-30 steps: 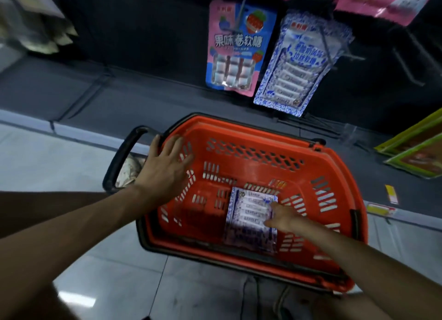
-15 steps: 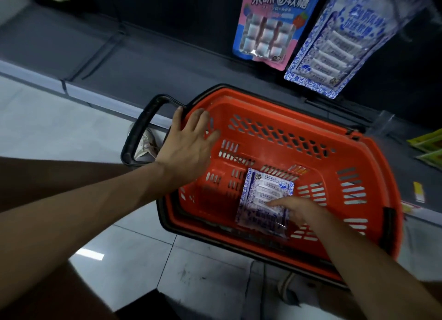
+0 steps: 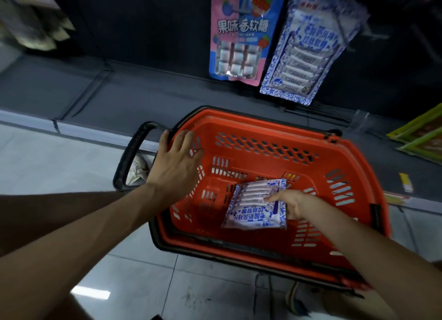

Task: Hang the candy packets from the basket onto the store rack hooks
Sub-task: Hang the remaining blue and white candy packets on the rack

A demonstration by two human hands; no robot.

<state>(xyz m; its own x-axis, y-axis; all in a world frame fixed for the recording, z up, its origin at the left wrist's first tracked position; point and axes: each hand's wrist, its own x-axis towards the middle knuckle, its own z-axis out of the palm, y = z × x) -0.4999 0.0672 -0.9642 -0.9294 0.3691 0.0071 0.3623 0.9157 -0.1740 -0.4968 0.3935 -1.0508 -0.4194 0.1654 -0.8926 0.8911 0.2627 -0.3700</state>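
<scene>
An orange plastic basket (image 3: pixel 263 119) stands on the tiled floor below a dark store rack. One blue-and-white candy packet (image 3: pixel 251 209) lies tilted inside it. My right hand (image 3: pixel 291 203) reaches into the basket and pinches the packet's right edge, index finger stretched across its top. My left hand (image 3: pixel 177 166) rests with spread fingers over the basket's left rim. On the rack above, a pink-and-blue candy packet (image 3: pixel 239 37) and a blue-and-white packet (image 3: pixel 308 52) hang from hooks.
The basket's black handle (image 3: pixel 130 152) sticks out to the left, with a pale shoe (image 3: pixel 137 171) behind it. Yellow-green boxes (image 3: pixel 423 138) lie on the low shelf at right. A grey shelf base (image 3: pixel 71 92) runs behind the basket.
The packet in the basket has turned and its right side has come up under my right hand. My left hand stays on the rim.
</scene>
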